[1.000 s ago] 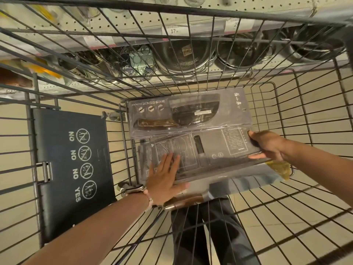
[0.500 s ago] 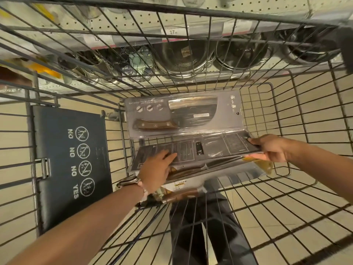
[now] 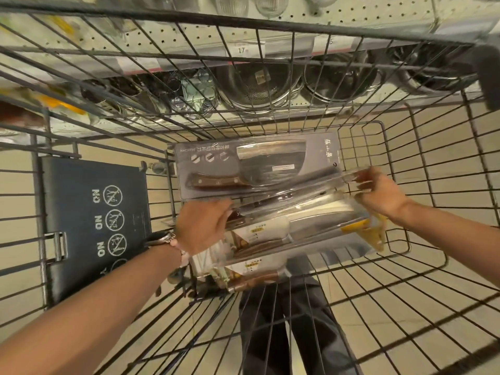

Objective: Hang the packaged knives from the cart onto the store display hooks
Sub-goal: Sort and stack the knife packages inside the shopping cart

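Note:
Several packaged knives lie in the wire cart. A grey cleaver pack lies flat at the far side. In front of it a clear-fronted knife pack is tilted up on edge. My left hand grips its left end and my right hand pinches its right end. Under it lie more knife packs with white and yellow cards; a wooden handle shows at the near edge.
The folded black child seat flap with NO/YES symbols sits at the left of the cart. Beyond the cart's front rail stands a pegboard shelf with steel bowls and strainers. Tiled floor and dark trouser legs show below.
The pack in my hands has tipped up from lying flat to standing on edge. My left hand went from resting flat on it to gripping its left end.

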`<act>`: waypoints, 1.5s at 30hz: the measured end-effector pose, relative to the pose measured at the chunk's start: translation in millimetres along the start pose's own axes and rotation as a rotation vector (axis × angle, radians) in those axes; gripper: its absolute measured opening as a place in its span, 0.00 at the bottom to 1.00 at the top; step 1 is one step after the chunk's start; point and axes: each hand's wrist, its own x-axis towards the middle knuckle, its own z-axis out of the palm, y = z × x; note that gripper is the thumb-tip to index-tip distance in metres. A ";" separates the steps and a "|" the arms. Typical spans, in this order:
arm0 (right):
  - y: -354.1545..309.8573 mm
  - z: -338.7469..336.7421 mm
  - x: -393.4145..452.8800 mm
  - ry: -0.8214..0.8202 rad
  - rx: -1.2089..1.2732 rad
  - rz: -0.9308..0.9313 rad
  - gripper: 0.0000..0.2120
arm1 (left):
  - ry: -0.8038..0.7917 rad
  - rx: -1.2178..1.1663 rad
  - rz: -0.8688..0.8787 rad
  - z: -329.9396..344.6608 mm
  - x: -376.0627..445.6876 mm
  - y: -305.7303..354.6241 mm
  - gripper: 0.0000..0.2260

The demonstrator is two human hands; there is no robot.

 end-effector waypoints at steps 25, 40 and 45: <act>-9.6 -17.7 35.2 -0.485 0.867 -0.001 0.42 | 0.260 -0.222 -0.537 -21.4 47.2 -47.1 0.41; -53.9 -2.6 60.9 -0.112 0.606 0.226 0.18 | 0.270 -0.766 -0.882 -0.3 41.4 -59.0 0.30; -44.2 14.6 66.9 0.126 0.584 0.182 0.22 | 0.193 -0.707 -0.874 3.4 48.3 -53.9 0.28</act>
